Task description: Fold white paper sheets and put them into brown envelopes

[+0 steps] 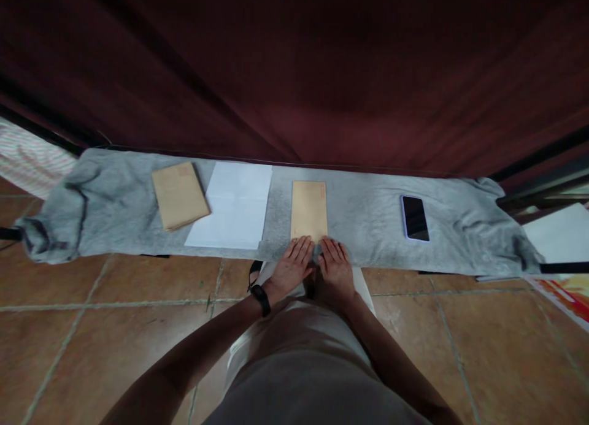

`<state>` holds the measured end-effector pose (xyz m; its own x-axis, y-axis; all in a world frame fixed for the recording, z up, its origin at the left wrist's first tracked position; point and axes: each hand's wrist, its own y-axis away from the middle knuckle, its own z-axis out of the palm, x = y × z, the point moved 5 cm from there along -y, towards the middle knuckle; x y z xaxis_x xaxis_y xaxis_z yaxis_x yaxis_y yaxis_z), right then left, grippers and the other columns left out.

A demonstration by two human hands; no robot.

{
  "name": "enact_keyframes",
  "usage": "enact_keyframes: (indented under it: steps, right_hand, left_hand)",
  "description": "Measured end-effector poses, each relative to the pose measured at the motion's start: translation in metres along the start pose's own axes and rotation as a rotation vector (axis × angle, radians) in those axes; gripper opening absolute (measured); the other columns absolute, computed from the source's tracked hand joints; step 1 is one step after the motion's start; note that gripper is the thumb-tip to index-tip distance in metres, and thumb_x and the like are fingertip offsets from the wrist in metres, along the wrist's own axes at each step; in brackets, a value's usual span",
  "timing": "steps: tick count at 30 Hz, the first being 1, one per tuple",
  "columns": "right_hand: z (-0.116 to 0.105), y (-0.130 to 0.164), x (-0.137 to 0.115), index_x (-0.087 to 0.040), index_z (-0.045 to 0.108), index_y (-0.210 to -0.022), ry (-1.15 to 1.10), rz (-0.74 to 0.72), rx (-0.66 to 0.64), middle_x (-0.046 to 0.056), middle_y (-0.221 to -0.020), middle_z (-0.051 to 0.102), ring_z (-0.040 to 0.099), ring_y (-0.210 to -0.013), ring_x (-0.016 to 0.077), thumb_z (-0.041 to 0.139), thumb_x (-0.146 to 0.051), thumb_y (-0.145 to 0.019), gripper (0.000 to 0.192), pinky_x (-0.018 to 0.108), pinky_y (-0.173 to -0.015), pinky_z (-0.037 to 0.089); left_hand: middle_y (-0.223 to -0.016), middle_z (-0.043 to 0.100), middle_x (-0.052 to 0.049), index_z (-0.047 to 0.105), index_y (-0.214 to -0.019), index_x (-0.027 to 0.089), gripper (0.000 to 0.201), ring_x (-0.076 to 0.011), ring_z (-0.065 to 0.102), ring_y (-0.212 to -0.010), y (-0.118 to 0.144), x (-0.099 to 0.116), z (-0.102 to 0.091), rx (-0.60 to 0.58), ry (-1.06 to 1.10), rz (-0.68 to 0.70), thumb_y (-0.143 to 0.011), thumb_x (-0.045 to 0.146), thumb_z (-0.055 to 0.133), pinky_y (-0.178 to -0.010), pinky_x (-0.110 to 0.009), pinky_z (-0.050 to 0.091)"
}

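A brown paper envelope with small red print lies upright before me, its near end at the front edge of the grey cloth. My left hand rests flat on its lower left corner, fingers stretched out. On the lower right corner lies my right hand, its fingers also straight and flat. The fingertips of both hands touch the envelope, and neither hand grips it. To the left is a stack of brown envelopes, which partly covers some white paper sheets with fold creases.
A grey cloth covers the narrow surface, and a phone lies on it at the right. Dark red fabric hangs behind. Below is a tiled floor. Another white sheet shows at the far right.
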<state>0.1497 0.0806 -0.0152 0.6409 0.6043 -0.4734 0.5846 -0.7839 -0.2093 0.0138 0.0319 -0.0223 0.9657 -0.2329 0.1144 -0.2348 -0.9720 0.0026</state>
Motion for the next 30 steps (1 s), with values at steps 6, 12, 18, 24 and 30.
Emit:
enact_keyframes:
  steps: [6, 12, 18, 24, 30]
  right_hand:
    - [-0.005, 0.004, 0.009, -0.015, 0.047, -0.152, 0.023, 0.008, 0.016, 0.015, -0.151, 0.055, 0.045, -0.143, 0.0286, 0.035, -0.028, -0.106, 0.049, 0.054, -0.121, 0.029]
    - [-0.006, 0.002, 0.009, -0.015, 0.051, -0.147, 0.032, 0.018, 0.025, 0.015, -0.148, 0.057, 0.048, -0.138, 0.029, 0.037, -0.027, -0.106, 0.046, 0.051, -0.119, 0.03]
    - [-0.008, -0.008, 0.013, -0.016, 0.059, -0.138, 0.085, 0.152, 0.081, 0.014, -0.14, 0.06, 0.053, -0.122, 0.0288, 0.044, -0.023, -0.102, 0.039, 0.044, -0.104, 0.04]
    - [-0.007, -0.025, 0.019, -0.019, 0.066, -0.123, 0.031, 0.259, 0.148, 0.012, -0.121, 0.065, 0.053, -0.109, 0.0274, 0.052, -0.021, -0.098, 0.029, 0.04, -0.095, 0.041]
    - [-0.003, -0.04, 0.028, -0.02, 0.07, -0.099, -0.26, 0.351, 0.179, 0.009, -0.102, 0.066, 0.057, -0.105, 0.025, 0.056, -0.019, -0.092, 0.015, 0.04, -0.098, 0.043]
  left_hand:
    - [-0.165, 0.03, -0.021, 0.031, -0.159, 0.005, 0.07, -0.0294, 0.021, -0.157, 0.007, -0.006, -0.004, 0.016, 0.005, -0.018, -0.102, 0.042, 0.047, -0.129, -0.049, 0.021]
    - [-0.166, 0.031, -0.019, 0.036, -0.157, 0.008, 0.067, -0.0303, 0.023, -0.156, 0.012, -0.011, -0.011, 0.038, 0.027, -0.039, -0.102, 0.044, 0.047, -0.128, -0.05, 0.022]
    - [-0.168, 0.025, -0.018, 0.039, -0.156, 0.014, 0.061, -0.031, 0.027, -0.155, 0.02, -0.023, -0.019, 0.229, 0.256, -0.235, -0.102, 0.04, 0.048, -0.124, -0.049, 0.031]
    - [-0.155, 0.051, -0.012, 0.053, -0.146, 0.022, 0.053, -0.0267, 0.049, -0.143, 0.009, -0.055, -0.01, 0.463, 0.899, -0.555, -0.095, 0.036, 0.059, -0.12, -0.043, 0.039]
    - [-0.121, 0.072, -0.009, 0.065, -0.132, 0.021, 0.056, -0.0233, 0.067, -0.111, 0.0, -0.066, 0.004, 0.48, 1.35, -0.877, -0.079, 0.035, 0.078, -0.107, -0.042, 0.048]
